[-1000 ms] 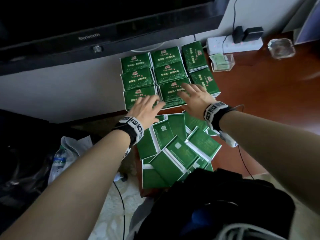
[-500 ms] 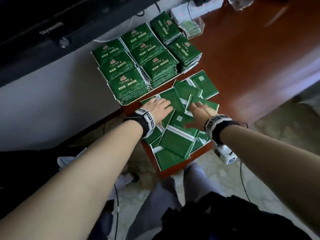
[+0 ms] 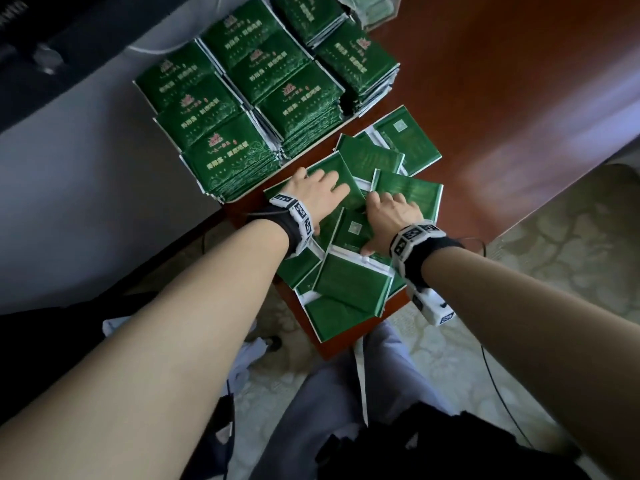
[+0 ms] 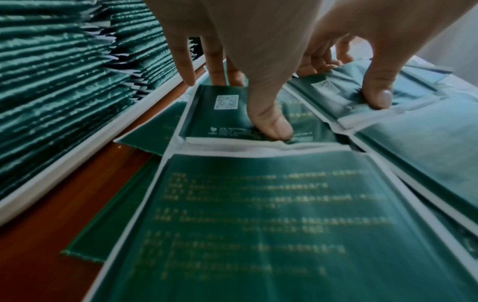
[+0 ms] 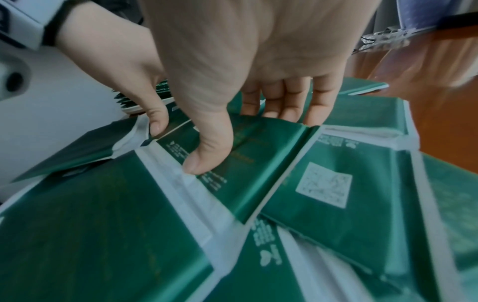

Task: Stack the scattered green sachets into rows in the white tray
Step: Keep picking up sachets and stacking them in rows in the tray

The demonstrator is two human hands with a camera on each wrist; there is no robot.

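Both hands sit on the loose green sachets (image 3: 349, 282) in the middle of the head view. The left hand (image 3: 317, 192) pinches one flat sachet with thumb and fingers. The right hand (image 3: 389, 216) pinches another one. Lift each slowly, because the shiny packets slide. The white tray (image 4: 77, 151), upper left, holds tall neat stacks.

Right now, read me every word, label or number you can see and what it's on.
Stacked sachets: Chinese title print, too blurred to read.
Loose sachets: gold text lines, blurred; QR code, no readable words.
TV edge: letters cut off, unreadable.
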